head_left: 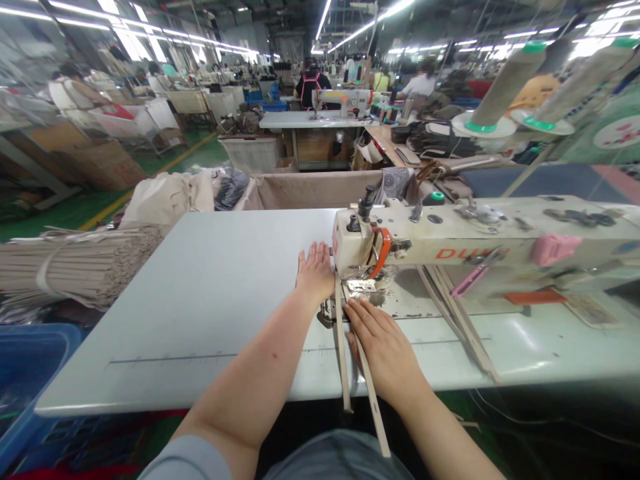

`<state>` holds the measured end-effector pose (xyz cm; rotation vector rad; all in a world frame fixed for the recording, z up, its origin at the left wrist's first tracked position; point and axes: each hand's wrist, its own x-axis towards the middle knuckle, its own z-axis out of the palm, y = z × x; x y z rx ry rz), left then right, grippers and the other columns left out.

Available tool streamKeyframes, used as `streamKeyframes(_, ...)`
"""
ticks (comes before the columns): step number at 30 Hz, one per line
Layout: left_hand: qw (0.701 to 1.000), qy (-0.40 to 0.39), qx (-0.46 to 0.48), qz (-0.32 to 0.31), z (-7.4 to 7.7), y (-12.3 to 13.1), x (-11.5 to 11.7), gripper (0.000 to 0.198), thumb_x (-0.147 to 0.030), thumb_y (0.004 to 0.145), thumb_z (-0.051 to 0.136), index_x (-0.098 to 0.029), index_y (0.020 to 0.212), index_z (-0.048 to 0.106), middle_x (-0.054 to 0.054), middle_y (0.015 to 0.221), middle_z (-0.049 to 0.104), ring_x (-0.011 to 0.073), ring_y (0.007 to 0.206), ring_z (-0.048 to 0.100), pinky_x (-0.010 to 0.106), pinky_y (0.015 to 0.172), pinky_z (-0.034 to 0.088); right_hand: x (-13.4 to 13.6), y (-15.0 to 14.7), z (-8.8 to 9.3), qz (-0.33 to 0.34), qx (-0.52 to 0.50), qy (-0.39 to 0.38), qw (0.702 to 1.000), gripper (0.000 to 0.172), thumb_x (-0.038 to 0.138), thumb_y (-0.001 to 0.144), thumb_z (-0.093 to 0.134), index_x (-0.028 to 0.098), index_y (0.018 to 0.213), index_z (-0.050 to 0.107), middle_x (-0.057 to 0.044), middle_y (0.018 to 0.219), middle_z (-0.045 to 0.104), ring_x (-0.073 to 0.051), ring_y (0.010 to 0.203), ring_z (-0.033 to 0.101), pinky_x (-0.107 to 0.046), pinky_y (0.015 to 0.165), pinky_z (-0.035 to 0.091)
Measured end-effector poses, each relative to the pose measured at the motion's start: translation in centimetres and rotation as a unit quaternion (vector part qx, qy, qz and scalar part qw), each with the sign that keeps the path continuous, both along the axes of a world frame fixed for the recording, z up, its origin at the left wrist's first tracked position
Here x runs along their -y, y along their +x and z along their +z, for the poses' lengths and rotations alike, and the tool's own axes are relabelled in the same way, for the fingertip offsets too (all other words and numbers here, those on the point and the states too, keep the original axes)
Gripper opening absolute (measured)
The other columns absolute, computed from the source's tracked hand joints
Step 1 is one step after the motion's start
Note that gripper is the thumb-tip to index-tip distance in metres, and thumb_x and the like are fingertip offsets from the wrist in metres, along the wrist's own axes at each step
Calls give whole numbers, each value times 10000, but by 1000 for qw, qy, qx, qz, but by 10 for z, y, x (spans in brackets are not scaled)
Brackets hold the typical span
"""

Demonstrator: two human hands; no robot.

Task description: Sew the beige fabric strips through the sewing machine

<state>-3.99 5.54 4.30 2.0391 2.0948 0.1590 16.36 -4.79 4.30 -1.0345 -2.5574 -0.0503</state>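
Observation:
Two narrow beige fabric strips, a left one (342, 353) and a right one (373, 393), run from the sewing machine's needle area over the table's front edge. My left hand (316, 272) lies flat beside the machine head, fingers stretched forward and slightly apart, its edge close to the left strip. My right hand (384, 343) rests in front of the metal needle plate (361, 286), with the right strip between its thumb and fingers. The white sewing machine (425, 233) has an orange guard (381, 252) at its head. The strips' far ends are hidden beneath the head.
More beige strips (457, 320) lie under the machine arm and across the front edge. A tied strip bundle (75, 263) and a blue basket (37, 333) stand left of the white table (200, 287). Thread cones (505, 87) rise at the right. People work farther back.

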Motion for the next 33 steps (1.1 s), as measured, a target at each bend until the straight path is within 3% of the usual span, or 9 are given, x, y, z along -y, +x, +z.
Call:
streamKeyframes(6,1000,6,-9,9,-2,0,0,726,-324,1025,337,-123,1712,220,112,1809,133,316,1694,35,584,1379,61,1,0,-1,-6,3,14,1000,458,261,1076,531,115,1507,580,-136,1564,654,-344,1465,581,-519,1160,533)
streamKeyframes(33,999,-8,-30,14,3,2,1,700,-351,1062,311,-113,1712,206,121,1808,106,308,1694,33,585,1382,74,2,0,-1,-10,19,5,1000,475,246,1073,529,92,1520,568,-142,1576,641,-346,1480,564,-539,1154,538)
